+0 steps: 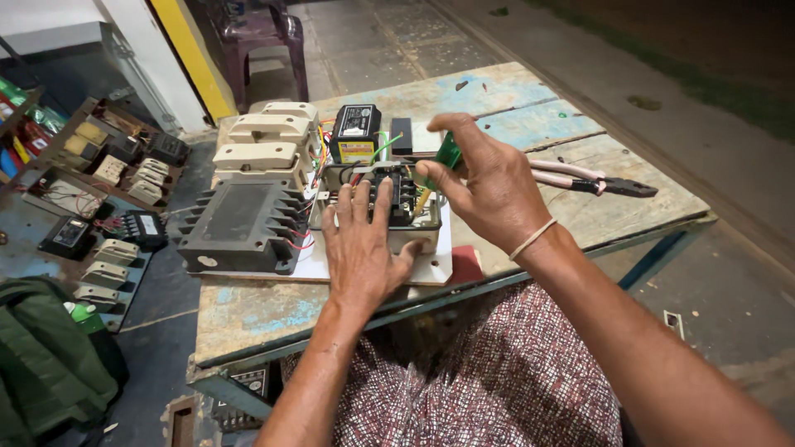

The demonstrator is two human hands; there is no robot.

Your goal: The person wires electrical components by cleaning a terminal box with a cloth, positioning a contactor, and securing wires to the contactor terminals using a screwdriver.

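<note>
The left hand [362, 248] is lying flat, fingers spread, pressing on the black contactor [397, 194] at the middle of the white mounting board [331, 266], while the right hand [489, 186] is pinching a green-handled screwdriver [447, 153] just above it at 1 o'clock. The tip is looking likely to slip into the loose coloured wires [319, 170] at 11 o'clock or onto those fingers. Farther off, a black box is showing 1 white-and-yellow label [356, 132] at 12 o'clock, and pink-handled pliers [592, 180] are lying at 3 o'clock.
</note>
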